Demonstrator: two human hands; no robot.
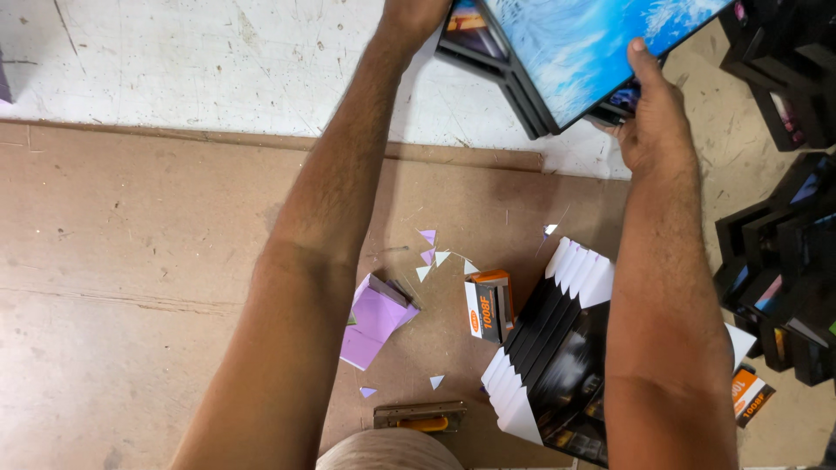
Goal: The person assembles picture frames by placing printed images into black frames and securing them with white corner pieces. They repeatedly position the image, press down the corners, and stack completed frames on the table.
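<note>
a wide brown board covers most of the floor, with a scuffed white surface along its far edge. two bare forearms reach from the near edge toward the far right. there, a large framed picture with a blue and white print and black edging is tilted up off the white surface, over another black frame lying to its left. the right hand grips the picture's near right edge, thumb pressed flat on the printed face and fingers curled underneath. the left hand is at the picture's far left side, mostly cut off by the top of the view, so its grip cannot be told. near right on the board, a fanned stack of black frames with white card corners lies between the arms. piles of dark frames crowd the right edge. smaller things sit near the middle: a folded bundle of purple paper, an orange and white small box, a metal stapler with a yellow grip, and scattered paper triangles.
</note>
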